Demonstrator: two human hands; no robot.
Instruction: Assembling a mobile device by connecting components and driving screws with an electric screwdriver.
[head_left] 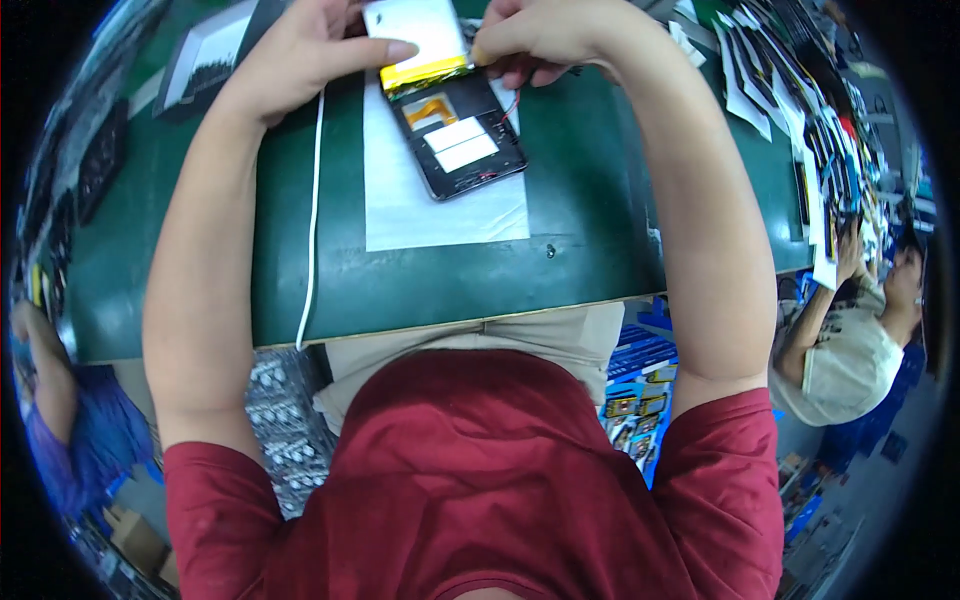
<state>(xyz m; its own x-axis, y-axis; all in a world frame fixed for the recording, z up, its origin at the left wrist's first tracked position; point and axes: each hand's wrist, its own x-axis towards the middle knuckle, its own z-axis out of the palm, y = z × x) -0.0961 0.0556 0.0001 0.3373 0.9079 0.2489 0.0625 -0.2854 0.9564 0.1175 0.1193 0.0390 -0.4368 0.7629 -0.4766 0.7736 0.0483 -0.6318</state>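
A flat pouch battery (418, 35), silvery white with yellow tape along its near edge, is tilted over the far end of an open black device housing (480, 182). My left hand (318, 48) grips the battery from the left, its thumb lying across the top face. At the battery's right corner, my right hand (540, 42) has its fingers pinched together; what lies between them is hidden. A thin red wire (514, 104) runs from below that hand to the housing. Inside the housing are an orange flex cable (430, 112) and white adhesive pads (462, 145).
A white sheet (440, 225) lies beneath the housing on the green table mat (590, 240). Left of it runs a white cable (314, 200), past an open box (205, 60). Flat parts (770, 90) are stacked at right. Co-workers sit left (85, 430) and right (850, 360).
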